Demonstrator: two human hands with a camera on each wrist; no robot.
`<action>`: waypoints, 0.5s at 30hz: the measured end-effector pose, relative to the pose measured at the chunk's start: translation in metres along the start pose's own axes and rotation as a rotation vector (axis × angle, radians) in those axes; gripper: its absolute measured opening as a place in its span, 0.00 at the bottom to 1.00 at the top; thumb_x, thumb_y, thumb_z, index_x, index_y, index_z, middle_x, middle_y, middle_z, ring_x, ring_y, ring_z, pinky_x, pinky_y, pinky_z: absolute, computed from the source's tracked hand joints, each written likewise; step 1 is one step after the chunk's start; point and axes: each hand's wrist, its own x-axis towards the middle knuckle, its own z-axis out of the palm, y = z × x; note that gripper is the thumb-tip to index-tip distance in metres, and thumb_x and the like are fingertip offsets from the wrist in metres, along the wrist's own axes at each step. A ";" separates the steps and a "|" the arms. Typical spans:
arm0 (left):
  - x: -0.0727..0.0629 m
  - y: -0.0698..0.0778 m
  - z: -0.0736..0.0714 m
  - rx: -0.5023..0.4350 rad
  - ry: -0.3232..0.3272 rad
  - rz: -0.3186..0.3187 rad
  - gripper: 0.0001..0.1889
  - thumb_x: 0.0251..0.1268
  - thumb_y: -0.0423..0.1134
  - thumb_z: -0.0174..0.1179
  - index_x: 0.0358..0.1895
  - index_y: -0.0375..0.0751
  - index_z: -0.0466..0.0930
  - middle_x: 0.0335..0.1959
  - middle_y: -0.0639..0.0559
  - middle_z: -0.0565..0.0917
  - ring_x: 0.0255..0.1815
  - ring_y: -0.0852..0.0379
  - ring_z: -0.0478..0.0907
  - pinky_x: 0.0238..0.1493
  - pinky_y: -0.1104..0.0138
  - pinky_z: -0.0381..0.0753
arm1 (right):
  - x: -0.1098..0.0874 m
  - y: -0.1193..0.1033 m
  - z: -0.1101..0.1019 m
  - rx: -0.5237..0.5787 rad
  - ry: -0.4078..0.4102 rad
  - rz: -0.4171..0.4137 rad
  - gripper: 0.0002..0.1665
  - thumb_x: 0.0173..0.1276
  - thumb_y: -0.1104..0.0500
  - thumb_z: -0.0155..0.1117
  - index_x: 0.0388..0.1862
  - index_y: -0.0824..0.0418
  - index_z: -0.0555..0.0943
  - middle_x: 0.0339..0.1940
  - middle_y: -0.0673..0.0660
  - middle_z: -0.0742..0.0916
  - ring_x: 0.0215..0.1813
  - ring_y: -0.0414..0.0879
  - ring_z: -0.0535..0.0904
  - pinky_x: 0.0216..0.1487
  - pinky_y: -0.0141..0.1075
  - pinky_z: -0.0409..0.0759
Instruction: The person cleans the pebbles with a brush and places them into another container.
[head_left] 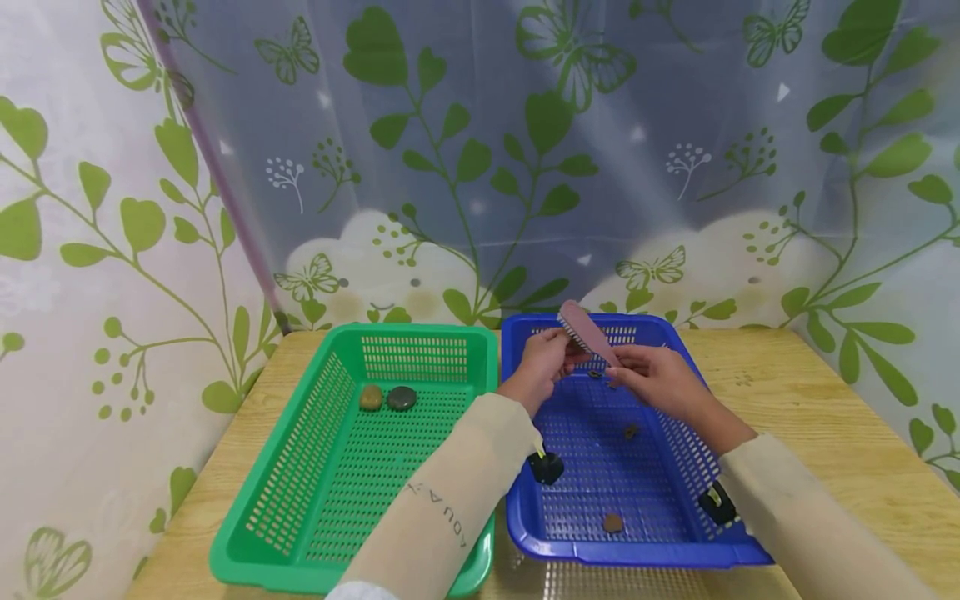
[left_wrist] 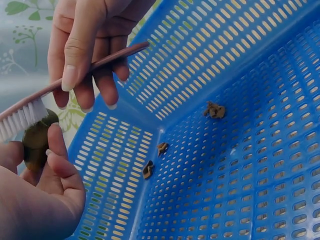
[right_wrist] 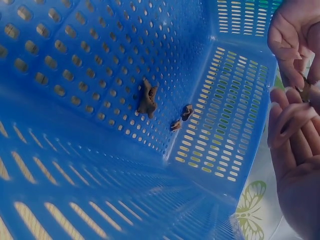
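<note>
My right hand grips a pink brush with white bristles by its handle, above the far part of the blue basket. The left hand pinches a smooth olive-brown stone between thumb and fingers. In the left wrist view, the bristles lie against the upper end of this stone. Fingers and the brush hide most of the stone in the head view. Several brown clumps lie in the blue basket, among them a flat one near the front and a lumpy one.
A green basket stands left of the blue one, with a tan stone and a dark grey stone near its back. Both baskets rest on a wooden table. A leaf-patterned curtain hangs behind.
</note>
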 end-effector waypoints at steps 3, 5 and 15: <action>0.000 0.000 0.000 -0.012 0.001 -0.001 0.15 0.74 0.41 0.52 0.49 0.34 0.84 0.35 0.42 0.88 0.21 0.63 0.77 0.20 0.75 0.69 | 0.000 0.000 0.000 0.023 -0.022 0.001 0.24 0.73 0.54 0.59 0.63 0.67 0.75 0.37 0.61 0.88 0.17 0.44 0.71 0.18 0.36 0.70; -0.001 0.000 0.001 -0.018 -0.009 -0.008 0.15 0.74 0.41 0.52 0.48 0.33 0.84 0.35 0.41 0.88 0.21 0.63 0.77 0.20 0.75 0.69 | -0.001 0.000 0.000 0.024 -0.023 0.001 0.24 0.73 0.55 0.59 0.62 0.66 0.75 0.36 0.59 0.88 0.17 0.44 0.70 0.18 0.37 0.71; -0.001 0.003 0.001 0.009 -0.112 -0.042 0.15 0.77 0.39 0.48 0.53 0.35 0.82 0.41 0.41 0.87 0.29 0.62 0.81 0.24 0.76 0.71 | -0.001 0.000 -0.002 -0.010 0.007 0.035 0.22 0.73 0.58 0.59 0.61 0.67 0.76 0.35 0.61 0.89 0.14 0.44 0.69 0.17 0.36 0.70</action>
